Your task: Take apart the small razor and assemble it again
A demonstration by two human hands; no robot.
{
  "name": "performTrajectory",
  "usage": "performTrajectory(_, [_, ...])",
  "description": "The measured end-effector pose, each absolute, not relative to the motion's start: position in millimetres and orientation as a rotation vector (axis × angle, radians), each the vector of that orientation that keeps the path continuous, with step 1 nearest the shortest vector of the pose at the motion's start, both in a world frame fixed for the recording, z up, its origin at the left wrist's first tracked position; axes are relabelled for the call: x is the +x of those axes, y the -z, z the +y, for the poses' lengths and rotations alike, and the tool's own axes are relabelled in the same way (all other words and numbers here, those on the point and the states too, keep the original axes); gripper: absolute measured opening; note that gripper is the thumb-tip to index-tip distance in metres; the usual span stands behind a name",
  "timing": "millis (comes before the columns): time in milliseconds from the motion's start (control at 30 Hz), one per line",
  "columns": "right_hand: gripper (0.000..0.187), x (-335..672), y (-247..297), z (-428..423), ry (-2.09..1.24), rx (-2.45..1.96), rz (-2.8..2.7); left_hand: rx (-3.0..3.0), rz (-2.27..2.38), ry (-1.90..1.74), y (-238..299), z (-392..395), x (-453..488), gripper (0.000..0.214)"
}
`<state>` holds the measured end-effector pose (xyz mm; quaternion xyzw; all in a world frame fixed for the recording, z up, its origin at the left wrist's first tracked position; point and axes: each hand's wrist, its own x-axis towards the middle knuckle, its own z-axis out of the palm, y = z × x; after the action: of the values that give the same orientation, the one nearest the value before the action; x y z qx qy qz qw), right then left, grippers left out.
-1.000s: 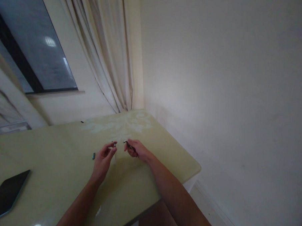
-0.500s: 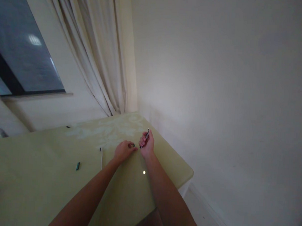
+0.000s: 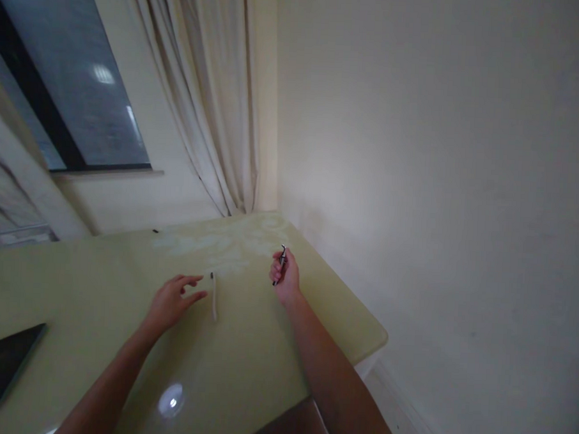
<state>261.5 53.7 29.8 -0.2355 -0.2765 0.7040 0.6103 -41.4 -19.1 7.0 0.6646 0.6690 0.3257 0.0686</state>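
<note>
My right hand (image 3: 284, 274) is closed round a thin dark tool, tweezers or a pen-like stick (image 3: 280, 261), held upright above the pale green table (image 3: 98, 311) near its far right corner. My left hand (image 3: 173, 299) hovers over the table with fingers loosely spread, holding nothing. Just right of its fingertips a small white stick with a dark tip (image 3: 214, 296) lies on the table.
A dark phone or tablet (image 3: 2, 366) lies at the table's left edge. A tiny dark bit (image 3: 155, 231) sits near the far edge. Cream curtain (image 3: 218, 99) and window (image 3: 70, 73) stand behind; a plain wall fills the right. A brown object (image 3: 294, 428) shows below the table's front edge.
My left hand has drawn back to the left and opened, leaving the white stick on the table. My right hand stays raised with the dark tool. The view has shifted, bringing the phone back in.
</note>
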Motion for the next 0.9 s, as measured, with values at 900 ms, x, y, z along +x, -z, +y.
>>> performTrajectory(900, [0.052,220,-24,-3,-1.820,-0.424,-1.642,1.303,1.193,-1.336,-28,-62,22,0.062])
